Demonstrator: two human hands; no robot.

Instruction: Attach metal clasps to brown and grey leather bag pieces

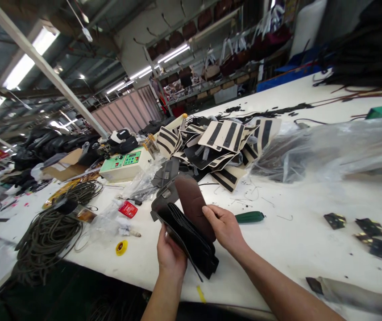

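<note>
In the head view, my left hand (171, 253) is wrapped around the lower left side of a black layered leather piece (191, 238) with several folds like a wallet's pockets. My right hand (223, 226) pinches the right edge of a brown leather panel (195, 206), thumb on its face. The panel stands up against the black layers; whether the two are joined I cannot tell. Just beyond them lies a dark grey piece with a metal fitting (167, 192). A green handle (249, 217) rests on the table right behind my right hand.
Striped cream-and-black panels (222, 136) are heaped at the back, beside clear plastic sheeting (311, 154). A green control box (126, 162), a red-labelled container (128, 209), a yellow roll (121, 247) and coiled cord (48, 236) are to the left. Small dark pieces (375, 236) lie right.
</note>
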